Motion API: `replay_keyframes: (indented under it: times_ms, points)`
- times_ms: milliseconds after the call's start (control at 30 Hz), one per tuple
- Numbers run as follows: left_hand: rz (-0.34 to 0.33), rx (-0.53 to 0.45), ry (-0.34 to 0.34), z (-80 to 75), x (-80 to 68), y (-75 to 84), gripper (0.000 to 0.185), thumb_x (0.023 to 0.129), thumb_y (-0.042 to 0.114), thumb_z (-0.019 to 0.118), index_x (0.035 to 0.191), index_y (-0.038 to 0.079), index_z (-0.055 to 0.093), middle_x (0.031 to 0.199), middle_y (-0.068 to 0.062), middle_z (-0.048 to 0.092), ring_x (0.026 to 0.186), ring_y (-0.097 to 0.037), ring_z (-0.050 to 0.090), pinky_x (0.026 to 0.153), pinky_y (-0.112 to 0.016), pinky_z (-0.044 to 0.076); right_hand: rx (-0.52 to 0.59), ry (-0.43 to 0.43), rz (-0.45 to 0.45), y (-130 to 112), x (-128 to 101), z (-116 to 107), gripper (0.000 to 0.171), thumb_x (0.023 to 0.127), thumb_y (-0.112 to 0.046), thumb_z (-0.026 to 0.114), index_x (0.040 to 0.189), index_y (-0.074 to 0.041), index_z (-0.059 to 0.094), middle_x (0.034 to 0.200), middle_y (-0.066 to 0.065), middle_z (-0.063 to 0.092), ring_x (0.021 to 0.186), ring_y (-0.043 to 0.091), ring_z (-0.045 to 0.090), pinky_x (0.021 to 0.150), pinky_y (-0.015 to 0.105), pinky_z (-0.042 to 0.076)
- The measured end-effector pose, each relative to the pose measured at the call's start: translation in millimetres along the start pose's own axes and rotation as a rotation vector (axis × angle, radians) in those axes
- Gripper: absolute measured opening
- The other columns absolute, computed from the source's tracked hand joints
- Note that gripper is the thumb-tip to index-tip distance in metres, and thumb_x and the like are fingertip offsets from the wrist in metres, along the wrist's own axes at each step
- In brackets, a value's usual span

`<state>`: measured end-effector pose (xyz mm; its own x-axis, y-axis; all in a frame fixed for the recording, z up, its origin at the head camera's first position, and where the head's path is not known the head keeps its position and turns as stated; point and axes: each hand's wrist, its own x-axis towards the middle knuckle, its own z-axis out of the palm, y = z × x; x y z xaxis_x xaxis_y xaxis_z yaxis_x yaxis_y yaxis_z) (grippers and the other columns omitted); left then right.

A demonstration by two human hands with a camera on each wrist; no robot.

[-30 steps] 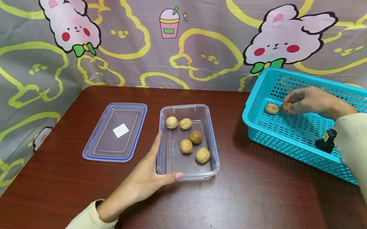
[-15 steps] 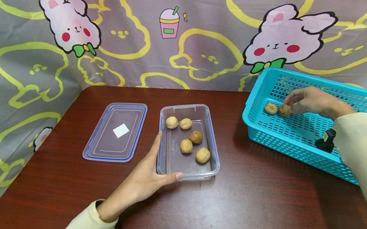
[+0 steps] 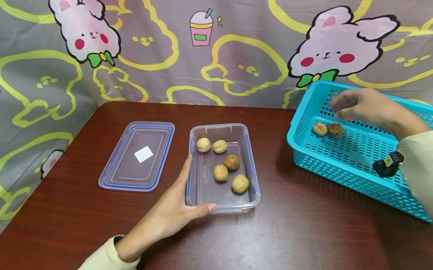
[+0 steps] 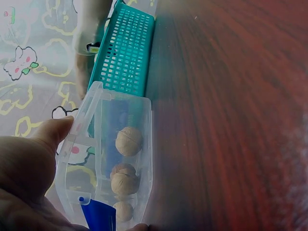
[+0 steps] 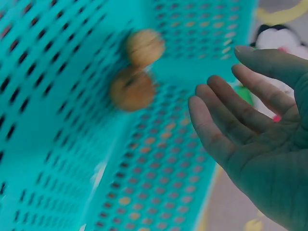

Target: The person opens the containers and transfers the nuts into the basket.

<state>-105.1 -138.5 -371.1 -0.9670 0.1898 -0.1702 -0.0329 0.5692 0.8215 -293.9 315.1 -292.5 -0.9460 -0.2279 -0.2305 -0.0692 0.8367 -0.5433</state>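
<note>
My left hand [image 3: 171, 211] grips the near left corner of a clear plastic food container [image 3: 253, 173], thumb along its near side and fingers along its left wall. Several walnuts lie inside it, among them a darker walnut [image 3: 232, 162]. My right hand [image 3: 371, 108] is raised over the turquoise basket [image 3: 353, 183] with nothing in it. In the right wrist view its fingers [image 5: 216, 115] are loosely spread. Below it, a pale walnut [image 3: 320, 129] and a dark walnut [image 3: 335, 130] lie side by side on the basket's floor, towards its left end.
The container's clear lid [image 3: 136, 155], with a blue seal and a white square label, lies flat left of the container. A patterned cloth [image 3: 251, 21] hangs behind the dark red wooden table [image 3: 288, 246]. The basket's raised walls surround the two walnuts.
My right hand has let go of the dark walnut, leaving it beside the pale one, and has risen away from them. The left hand and container have stayed put.
</note>
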Motion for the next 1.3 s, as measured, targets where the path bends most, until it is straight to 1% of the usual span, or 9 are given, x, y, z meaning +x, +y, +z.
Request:
replay_keyframes:
  times_ms: [200,267,367,500,633,733,967,1200,1300]
  points:
    - [0.004,-0.003,0.001,-0.4,0.7,-0.1,0.130,0.083,0.037,0.090,0.170,0.024,-0.007,0.174,-0.015,0.019,0.155,-0.033,0.033,0.128,-0.055,0.025,0.018,0.071,-0.058,-31.7,-11.7,-5.9,0.055,0.105,-0.035,0.063,0.150,-0.007,0.052,0.152,0.024,0.053,0.135,0.043,0.049,0.107,0.068,0.042]
    - [0.010,-0.005,0.000,-0.5,1.1,-0.1,0.130,0.083,0.037,0.090,0.170,0.024,-0.007,0.174,-0.015,0.020,0.155,-0.033,0.033,0.128,-0.055,0.025,0.028,0.096,-0.082,-41.2,-16.2,-5.8,0.055,0.105,-0.037,0.064,0.151,-0.009,0.053,0.151,0.021,0.056,0.131,0.035,0.055,0.105,0.062,0.045]
    - [0.015,-0.009,0.000,-0.8,1.5,0.2,0.130,0.083,0.037,0.090,0.170,0.022,-0.007,0.174,-0.015,0.020,0.154,-0.033,0.035,0.128,-0.054,0.026,0.032,0.118,-0.111,-57.5,-22.3,-3.2,0.054,0.103,-0.039,0.066,0.150,-0.015,0.055,0.147,0.016,0.063,0.117,0.011,0.065,0.103,0.050,0.047]
    - [0.011,-0.008,0.006,-0.9,1.4,0.3,0.130,0.083,0.037,0.090,0.170,0.021,-0.006,0.174,-0.016,0.020,0.153,-0.033,0.036,0.128,-0.055,0.026,0.053,0.129,-0.182,-81.4,-30.0,4.9,0.048,0.101,-0.034,0.071,0.145,-0.018,0.060,0.140,0.012,0.068,0.105,-0.007,0.065,0.100,0.030,0.045]
    - [0.010,-0.014,0.002,-0.7,1.5,-0.1,0.131,0.083,0.038,0.090,0.170,0.024,-0.007,0.174,-0.015,0.019,0.154,-0.033,0.035,0.128,-0.055,0.025,0.071,0.137,-0.249,-103.6,-40.2,17.4,0.044,0.099,-0.029,0.074,0.141,-0.019,0.063,0.137,0.009,0.070,0.120,0.010,0.065,0.093,0.017,0.043]
    - [0.007,-0.018,0.003,-0.5,1.4,-0.5,0.131,0.083,0.038,0.090,0.169,0.026,-0.008,0.174,-0.015,0.018,0.154,-0.033,0.034,0.128,-0.055,0.024,0.092,0.121,-0.275,-116.4,-48.1,28.5,0.043,0.098,-0.028,0.075,0.139,-0.020,0.064,0.134,0.006,0.071,0.125,0.021,0.062,0.093,0.017,0.045]
    - [0.004,-0.027,0.000,0.0,0.3,0.1,0.131,0.082,0.038,0.090,0.170,0.026,-0.006,0.175,-0.013,0.017,0.156,-0.033,0.031,0.128,-0.055,0.023,0.144,0.065,-0.312,-132.0,-56.2,53.4,0.040,0.097,-0.022,0.077,0.135,-0.020,0.066,0.129,0.003,0.072,0.122,0.021,0.065,0.091,0.017,0.051]
    - [0.012,-0.034,0.006,0.1,-0.7,0.5,0.131,0.082,0.037,0.091,0.170,0.026,-0.006,0.174,-0.014,0.019,0.155,-0.033,0.033,0.128,-0.055,0.024,0.182,0.018,-0.338,-143.4,-53.7,77.2,0.040,0.097,-0.018,0.076,0.135,-0.015,0.065,0.130,0.007,0.072,0.123,0.027,0.066,0.101,0.047,0.056]
    - [0.020,-0.041,0.005,0.1,-0.5,0.3,0.131,0.082,0.036,0.091,0.170,0.025,-0.006,0.174,-0.014,0.018,0.155,-0.032,0.032,0.129,-0.055,0.024,0.204,-0.013,-0.370,-147.7,-52.5,87.0,0.039,0.097,-0.013,0.075,0.135,-0.012,0.065,0.130,0.008,0.072,0.122,0.028,0.067,0.103,0.051,0.056]
